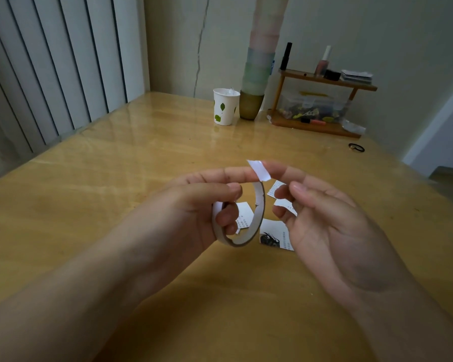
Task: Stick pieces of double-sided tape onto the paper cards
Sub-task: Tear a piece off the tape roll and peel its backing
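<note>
The person holds both hands raised above the wooden tabletop (115, 205), close together in the middle. The left hand (194, 205) grips a thin roll of double-sided tape (259, 212): the fingers are curled, some of them pass through the ring, and the thumb lies across the top. The roll stands nearly upright in the air and does not touch the tabletop. From its top a short free end of white tape (258, 170) sticks up, and it sits between the tips of the left forefinger and the right forefinger. The right hand (332, 220) is just beside the roll, with its palm turned toward the camera. Its forefinger reaches to the tape end and touches it, while the other fingers are bent loosely; I cannot tell if the thumb also presses on the tape.

Under the hands several paper cards (275, 237) lie flat on the tabletop, white with small printed text, one with a dark picture. The hands partly hide them.

At the far edge stand a white paper cup (225, 107) with green leaves and, just beside it, a tall stack of cups (259, 74). To the right of these is a small wooden shelf (324, 83) with bottles and a clear box. A black hair tie (356, 147) lies near it.
</note>
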